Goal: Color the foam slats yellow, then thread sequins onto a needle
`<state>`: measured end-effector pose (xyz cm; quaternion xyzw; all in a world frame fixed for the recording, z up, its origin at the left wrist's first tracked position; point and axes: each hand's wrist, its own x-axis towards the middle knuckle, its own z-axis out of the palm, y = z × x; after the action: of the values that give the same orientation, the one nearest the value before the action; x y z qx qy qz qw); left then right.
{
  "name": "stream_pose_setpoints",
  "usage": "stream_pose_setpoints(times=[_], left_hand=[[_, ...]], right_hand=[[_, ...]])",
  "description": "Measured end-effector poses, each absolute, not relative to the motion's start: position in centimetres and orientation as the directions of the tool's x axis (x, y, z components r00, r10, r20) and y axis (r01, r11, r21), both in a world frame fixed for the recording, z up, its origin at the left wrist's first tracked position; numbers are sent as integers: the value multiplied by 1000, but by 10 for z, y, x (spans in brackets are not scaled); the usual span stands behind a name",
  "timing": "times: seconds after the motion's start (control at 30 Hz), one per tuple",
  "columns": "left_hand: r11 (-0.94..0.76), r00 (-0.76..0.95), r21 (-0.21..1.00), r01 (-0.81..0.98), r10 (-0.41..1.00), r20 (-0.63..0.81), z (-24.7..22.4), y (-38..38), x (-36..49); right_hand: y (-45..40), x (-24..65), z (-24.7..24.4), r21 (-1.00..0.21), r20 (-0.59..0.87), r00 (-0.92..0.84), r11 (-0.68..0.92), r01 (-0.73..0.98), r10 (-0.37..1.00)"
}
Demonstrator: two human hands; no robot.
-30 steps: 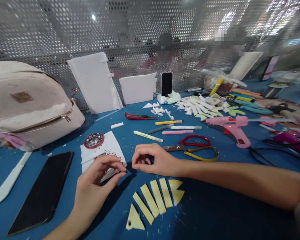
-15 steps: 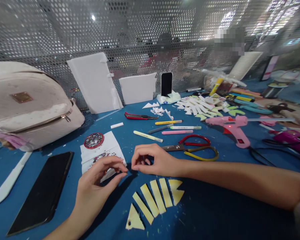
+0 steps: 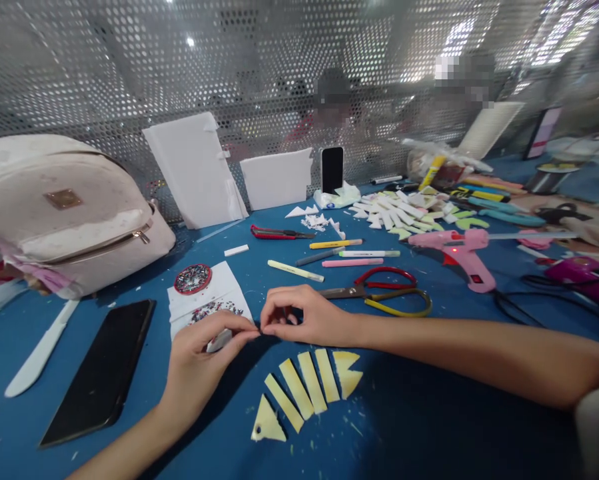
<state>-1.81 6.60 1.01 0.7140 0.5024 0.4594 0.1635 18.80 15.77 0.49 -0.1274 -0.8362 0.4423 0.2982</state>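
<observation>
My left hand is closed in a pinch, and its fingertips meet those of my right hand, also pinched. Whatever lies between the fingers is too small to make out. Just below them, yellow-tinted pieces lie in a fish shape: a triangular head with a small hole, several strips and a notched tail. Behind my left hand is a white paper strewn with tiny multicoloured bits. A round red-rimmed dish of similar bits sits on it.
Scissors lie behind my right hand, with several markers and a red cutter beyond. A pink glue gun is at right, near a pile of white pieces. A phone, white knife and backpack stand left.
My left thumb and forefinger have closed together and moved right, up to my right fingertips. The view has shifted slightly; the yellow pieces lie in the same arrangement.
</observation>
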Motion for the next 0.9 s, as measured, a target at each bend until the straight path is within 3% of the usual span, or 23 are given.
stream_pose_setpoints(times=[0.23,0.37,0.67,0.9], left_hand=[[-425,13,644,636,840,542,15,70,-21],[-415,-5,627,660,832,555,15,71,-21],[-374,-34,640,672,847,531,14,76,-22],[-330,-61,659,675,866,496,17,77,-25]], right_hand=[[156,191,3,-915,319,-736,397,-74,597],[156,192,3,-907,348,-700,414,-82,623],[158,191,5,-696,574,-712,699,-164,404],[157,191,8,-633,558,-799,739,-233,226]])
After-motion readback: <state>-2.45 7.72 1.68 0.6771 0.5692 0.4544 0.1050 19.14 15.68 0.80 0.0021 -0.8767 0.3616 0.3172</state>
